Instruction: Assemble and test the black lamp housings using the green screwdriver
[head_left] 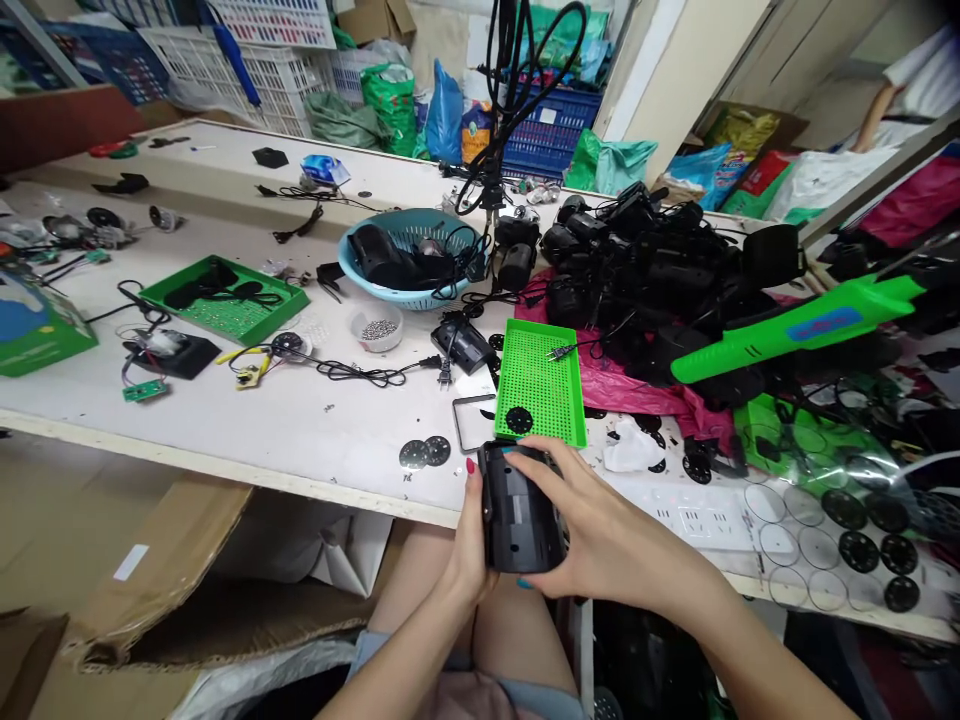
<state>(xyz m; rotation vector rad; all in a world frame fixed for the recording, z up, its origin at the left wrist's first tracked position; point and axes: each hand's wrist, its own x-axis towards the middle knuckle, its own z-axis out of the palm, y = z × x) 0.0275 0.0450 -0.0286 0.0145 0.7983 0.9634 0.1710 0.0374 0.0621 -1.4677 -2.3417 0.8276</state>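
Note:
Between both hands, just off the table's front edge, is a black plastic housing (pixel 521 510) with a curved, ribbed side. My left hand (pixel 469 545) grips its left side, the thumb pointing up along it. My right hand (pixel 581 515) wraps over the top and right side, fingers curled round it. Beyond the hands lies a green perforated tray (pixel 540 370) with a black perforated disc (pixel 519 420) and a plug in it. Two overlapping black discs (pixel 426 452) rest on the table to the left, near a thin rectangular frame (pixel 474 424).
A blue basket (pixel 412 290) holds black housings and cords. A heap of black devices (pixel 652 250) covers the right side. Small metal parts fill a clear bowl (pixel 376 328). At left are a green tray (pixel 225 300) and yellow-handled pliers (pixel 244 355). A white power strip (pixel 697 520) lies at right.

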